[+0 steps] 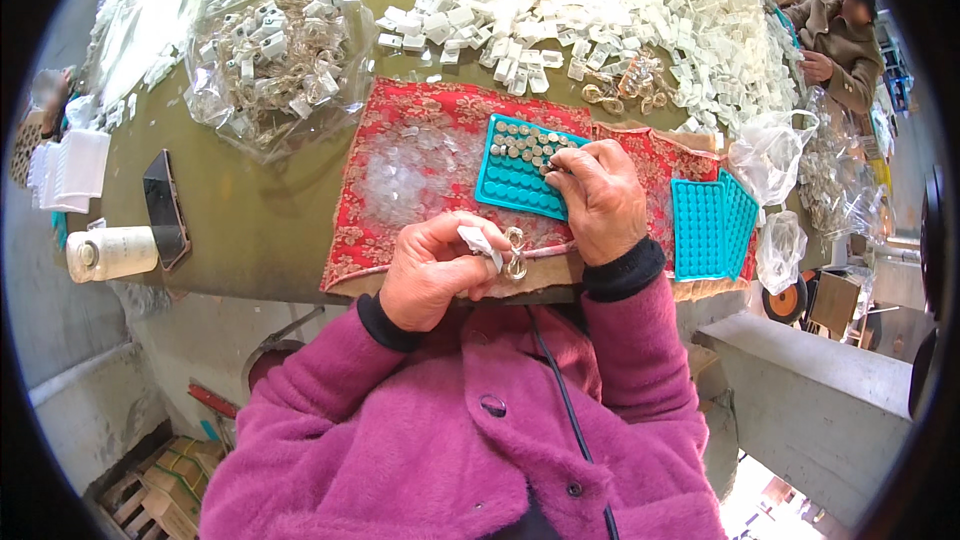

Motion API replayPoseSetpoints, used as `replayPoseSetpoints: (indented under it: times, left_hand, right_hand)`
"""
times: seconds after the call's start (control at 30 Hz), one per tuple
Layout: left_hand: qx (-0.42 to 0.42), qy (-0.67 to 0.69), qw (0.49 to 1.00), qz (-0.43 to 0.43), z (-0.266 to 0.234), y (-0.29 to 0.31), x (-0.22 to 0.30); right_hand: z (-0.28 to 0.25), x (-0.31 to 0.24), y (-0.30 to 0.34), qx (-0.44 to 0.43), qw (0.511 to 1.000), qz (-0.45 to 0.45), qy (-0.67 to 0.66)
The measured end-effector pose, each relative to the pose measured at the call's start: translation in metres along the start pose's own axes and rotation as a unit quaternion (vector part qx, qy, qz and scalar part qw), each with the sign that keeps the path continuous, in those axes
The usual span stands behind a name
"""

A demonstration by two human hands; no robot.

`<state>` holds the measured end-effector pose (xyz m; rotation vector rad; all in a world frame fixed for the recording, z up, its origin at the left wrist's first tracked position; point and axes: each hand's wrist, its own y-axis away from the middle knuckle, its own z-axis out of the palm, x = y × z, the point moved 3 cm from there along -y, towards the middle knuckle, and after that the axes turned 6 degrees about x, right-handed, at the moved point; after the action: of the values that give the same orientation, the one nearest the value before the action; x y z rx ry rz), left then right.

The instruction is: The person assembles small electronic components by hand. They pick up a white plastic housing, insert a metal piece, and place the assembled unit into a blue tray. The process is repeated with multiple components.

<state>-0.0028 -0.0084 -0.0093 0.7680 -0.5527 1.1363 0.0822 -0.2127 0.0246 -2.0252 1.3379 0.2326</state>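
My left hand (pixel 435 270) pinches a small white plastic battery case (pixel 480 243) between thumb and fingers. A looped coil of thin wire (pixel 515 255) hangs beside it at the fingertips. Just right of that, a turquoise tray (pixel 515 192) with round pockets lies on a red patterned cloth (pixel 400 225). Silvery button cells (pixel 520 143) fill the far part of the tray. My right hand (pixel 605 195) reaches over the tray's right side, its thumb and fingers closed on a button cell at the edge of the group; the fingers partly hide it.
White plastic cases (pixel 560 10) are heaped across the table's far side. A clear bag (pixel 275 50) of wired cases stands far left. More turquoise trays (pixel 700 230) lie at right. A phone (pixel 166 208) and a whitish bottle (pixel 112 253) rest at left. Another person (pixel 840 45) is far right.
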Motion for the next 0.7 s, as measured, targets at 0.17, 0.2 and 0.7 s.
replayPoseSetpoints:
  times: [0.17, 0.2, 0.7]
  left_hand:
    - [-0.012, 0.003, 1.0, 0.015, -0.001, -0.001, 0.003]
    - [-0.013, 0.004, 1.0, 0.015, -0.001, -0.001, 0.004]
    - [0.06, -0.024, 0.997, -0.032, 0.015, -0.003, 0.0]
  right_hand:
    - [-0.001, -0.005, 0.002, 0.003, 0.998, -0.033, 0.054]
    - [-0.001, -0.006, 0.003, -0.008, 0.998, -0.031, 0.058]
    - [-0.008, -0.017, 0.007, -0.011, 0.997, -0.069, 0.031]
